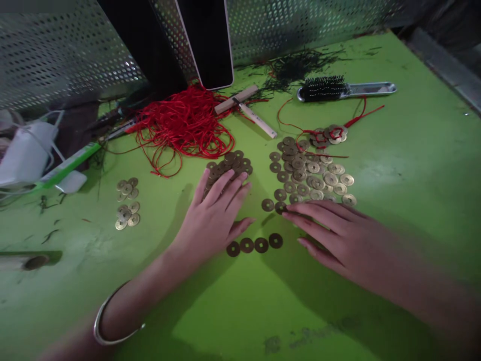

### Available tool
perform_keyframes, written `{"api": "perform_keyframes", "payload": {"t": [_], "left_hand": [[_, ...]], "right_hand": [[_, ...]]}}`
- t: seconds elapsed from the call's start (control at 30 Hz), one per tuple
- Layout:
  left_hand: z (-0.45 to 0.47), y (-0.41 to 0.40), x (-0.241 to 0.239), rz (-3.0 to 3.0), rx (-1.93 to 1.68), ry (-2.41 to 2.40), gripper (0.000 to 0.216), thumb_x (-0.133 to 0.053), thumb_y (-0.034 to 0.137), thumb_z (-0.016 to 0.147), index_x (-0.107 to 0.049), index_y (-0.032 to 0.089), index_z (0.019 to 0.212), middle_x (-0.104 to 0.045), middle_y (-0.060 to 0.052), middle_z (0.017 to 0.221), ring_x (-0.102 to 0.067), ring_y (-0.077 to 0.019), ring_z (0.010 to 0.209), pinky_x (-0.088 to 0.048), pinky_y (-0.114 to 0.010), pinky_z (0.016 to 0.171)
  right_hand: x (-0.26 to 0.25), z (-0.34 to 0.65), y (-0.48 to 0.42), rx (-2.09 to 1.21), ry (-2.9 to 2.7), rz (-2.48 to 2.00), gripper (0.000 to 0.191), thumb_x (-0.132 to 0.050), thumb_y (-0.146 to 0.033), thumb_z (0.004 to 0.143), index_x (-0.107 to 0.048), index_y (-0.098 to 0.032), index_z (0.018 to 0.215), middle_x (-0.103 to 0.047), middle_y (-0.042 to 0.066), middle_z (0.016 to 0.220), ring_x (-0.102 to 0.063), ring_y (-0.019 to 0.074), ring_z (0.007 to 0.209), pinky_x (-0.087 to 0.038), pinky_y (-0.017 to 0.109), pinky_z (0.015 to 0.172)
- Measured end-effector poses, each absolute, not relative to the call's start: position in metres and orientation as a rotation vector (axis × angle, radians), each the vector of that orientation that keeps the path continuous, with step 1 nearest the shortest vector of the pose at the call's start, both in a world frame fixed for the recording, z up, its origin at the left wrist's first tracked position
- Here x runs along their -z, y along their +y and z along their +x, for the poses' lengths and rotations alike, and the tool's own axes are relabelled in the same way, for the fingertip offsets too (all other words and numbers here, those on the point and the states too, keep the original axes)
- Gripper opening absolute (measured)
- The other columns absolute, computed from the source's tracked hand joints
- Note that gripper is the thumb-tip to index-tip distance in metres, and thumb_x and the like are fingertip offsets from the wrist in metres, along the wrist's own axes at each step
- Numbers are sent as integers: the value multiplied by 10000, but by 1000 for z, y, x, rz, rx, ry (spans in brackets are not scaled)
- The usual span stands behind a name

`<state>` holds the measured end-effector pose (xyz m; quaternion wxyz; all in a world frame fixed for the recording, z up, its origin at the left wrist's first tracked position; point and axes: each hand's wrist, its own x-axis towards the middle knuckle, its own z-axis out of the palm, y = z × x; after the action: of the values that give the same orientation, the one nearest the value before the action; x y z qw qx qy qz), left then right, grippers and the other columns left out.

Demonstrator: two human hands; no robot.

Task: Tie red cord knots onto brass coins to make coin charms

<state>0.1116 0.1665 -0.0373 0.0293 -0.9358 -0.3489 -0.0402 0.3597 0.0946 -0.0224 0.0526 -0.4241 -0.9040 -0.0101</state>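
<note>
My left hand [214, 215] lies palm down with its fingers spread over a heap of square-holed coins [233, 163] in the middle of the table. Its fingers cover part of that heap. My right hand [330, 230] has its fingers stretched out, the fingertips at a dark coin [280, 207] on the near edge of a larger spread of coins [313, 168]. Whether that coin is touched or pressed I cannot tell. Between and below the hands runs a short row of several coins [261, 245], side by side. Two small coin clusters [128, 215] lie off to the left.
Behind the coins are a red cord tangle [180, 123], a white pen-like tool [257, 120], a wooden stick [236, 99] and a hairbrush [345, 90]. Red-corded coins [334, 133] rest at the right. A phone-like slab [208, 45] leans on the perforated panel [278, 25].
</note>
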Motion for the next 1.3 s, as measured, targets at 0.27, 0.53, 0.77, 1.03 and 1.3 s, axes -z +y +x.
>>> {"api": "perform_keyframes", "payload": {"t": [0.27,0.53,0.77,1.03,1.3], "left_hand": [[110,156,34,-3009,227,-826,471,-329,437,982,-474,158,1332,-541,-25,1365,-474,-205,1273,-95,-528,1207],[108,155,33,-2987,256,-916,439,-421,392,952,-521,138,1296,-627,-82,1223,-542,-252,1176,-257,-573,1152],[109,155,34,-3014,230,-926,440,-429,368,950,-496,144,1324,-610,-58,1267,-526,-241,1193,-235,-551,1171],[111,154,36,-2937,277,-958,493,-396,423,958,-456,133,1352,-627,-76,1221,-563,-242,1107,-342,-537,1115],[112,154,37,-2980,244,-945,464,-378,438,966,-489,166,1326,-586,-27,1309,-522,-240,1183,-310,-557,1134]], "right_hand": [[26,359,93,-14,-2711,-1306,362,-384,-237,974,-602,-123,1240,-640,84,1221,-580,233,1101,-499,412,943],[22,359,93,6,-2716,-1290,375,-345,-230,985,-615,-116,1217,-644,101,1208,-587,230,1084,-504,406,923],[21,359,92,-15,-2743,-1303,377,-342,-211,983,-599,-108,1238,-633,108,1234,-586,244,1103,-524,425,909],[16,357,94,29,-2748,-1260,462,-217,-184,1000,-624,-87,1194,-669,112,1173,-625,252,1045,-553,427,854],[17,357,92,50,-2743,-1266,453,-233,-205,1001,-636,-97,1176,-655,110,1194,-604,246,1076,-522,420,903]]}}
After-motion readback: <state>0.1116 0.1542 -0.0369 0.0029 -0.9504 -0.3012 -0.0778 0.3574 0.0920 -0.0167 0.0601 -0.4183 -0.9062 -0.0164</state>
